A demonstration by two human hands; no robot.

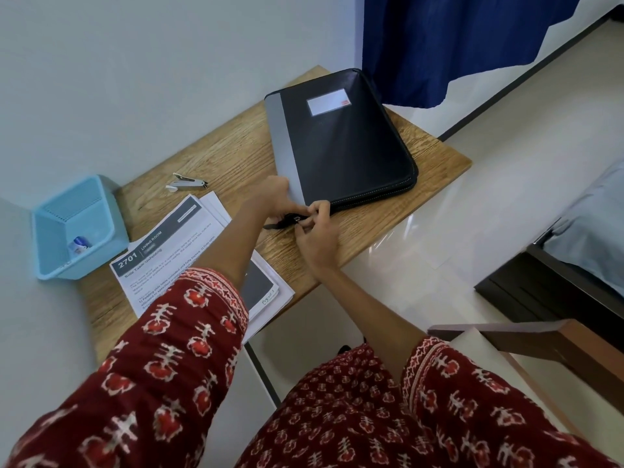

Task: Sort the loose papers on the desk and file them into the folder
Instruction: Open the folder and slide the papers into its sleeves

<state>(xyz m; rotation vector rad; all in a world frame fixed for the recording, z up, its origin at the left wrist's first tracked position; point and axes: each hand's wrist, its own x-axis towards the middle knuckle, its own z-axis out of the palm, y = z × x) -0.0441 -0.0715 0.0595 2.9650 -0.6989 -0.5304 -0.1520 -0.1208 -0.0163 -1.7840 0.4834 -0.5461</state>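
Note:
A black zip folder (351, 143) with a grey spine and a white label lies closed on the wooden desk (233, 153). My left hand (275, 199) grips its near corner at the grey spine. My right hand (315, 228) pinches the zip pull and its black strap (287, 222) at the folder's near edge. A stack of loose printed papers (169, 251) lies on the desk to the left, partly hidden under my left forearm.
A light blue plastic basket (76, 228) holding a small item stands at the desk's left corner against the wall. A small stapler (187, 182) lies behind the papers. A blue curtain (456, 45) hangs at the back; a chair and bed stand at the right.

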